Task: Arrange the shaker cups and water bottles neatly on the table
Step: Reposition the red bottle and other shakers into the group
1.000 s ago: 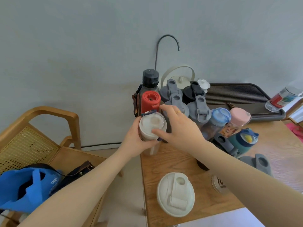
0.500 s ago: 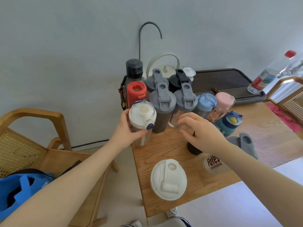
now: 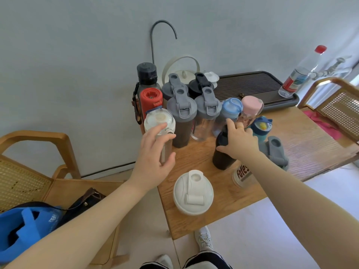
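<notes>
Presently left hand [image 3: 153,158] is loosely open beside the white-lidded bottle [image 3: 159,123], contact unclear; right hand [image 3: 238,139] grips the black bottle [image 3: 222,152] at surface [image 3: 194,162] centre, three o'clock.

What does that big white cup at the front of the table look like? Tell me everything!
The big white shaker cup stands upright near the front edge of the wooden table, apart from the crowded bottles behind. It looks like cream-white plastic. From above you mostly see its round domed lid, with a round spout cap at the back and a flip strap running to a hinge bar in front. The lid is shut. Neither hand touches it.
</notes>
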Tool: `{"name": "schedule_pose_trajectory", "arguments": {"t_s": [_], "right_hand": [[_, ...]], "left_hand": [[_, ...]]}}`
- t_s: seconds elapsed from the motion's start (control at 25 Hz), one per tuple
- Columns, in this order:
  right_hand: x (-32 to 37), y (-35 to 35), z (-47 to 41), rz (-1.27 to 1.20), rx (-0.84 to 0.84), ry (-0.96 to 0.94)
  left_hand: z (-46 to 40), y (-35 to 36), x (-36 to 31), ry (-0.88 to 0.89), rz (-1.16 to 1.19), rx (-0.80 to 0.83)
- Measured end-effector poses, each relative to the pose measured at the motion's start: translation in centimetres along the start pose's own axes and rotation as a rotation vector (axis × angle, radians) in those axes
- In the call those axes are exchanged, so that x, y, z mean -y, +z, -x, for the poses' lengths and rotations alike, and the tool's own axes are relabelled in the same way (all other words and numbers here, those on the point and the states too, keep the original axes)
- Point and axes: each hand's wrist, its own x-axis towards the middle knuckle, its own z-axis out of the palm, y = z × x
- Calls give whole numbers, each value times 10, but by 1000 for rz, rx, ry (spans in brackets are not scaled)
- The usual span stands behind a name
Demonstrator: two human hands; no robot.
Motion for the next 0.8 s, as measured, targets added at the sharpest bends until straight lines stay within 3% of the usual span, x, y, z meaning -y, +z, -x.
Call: {"name": "schedule_pose_trajectory", "arguments": {"t_s": [0.16, 0.36, 0.52, 0.64, 0.8], "right_hand": [[27, -1, 7, -80, -127, -131], [40, 0, 11, -278, -52, -184], [40, -3, 9, -262, 60, -298], [11, -20, 15, -320, 67, -397], [-67, -39, 24, -197, -55, -475]], "left_hand": [[-3, 6, -4, 8, 18, 78], [-14, 20, -14, -12, -17, 208], [-25, 28, -21, -75, -28, 266], [-31, 37, -33, -31, -86, 337], [-47, 55, -47, -72, -375, 443]]}}
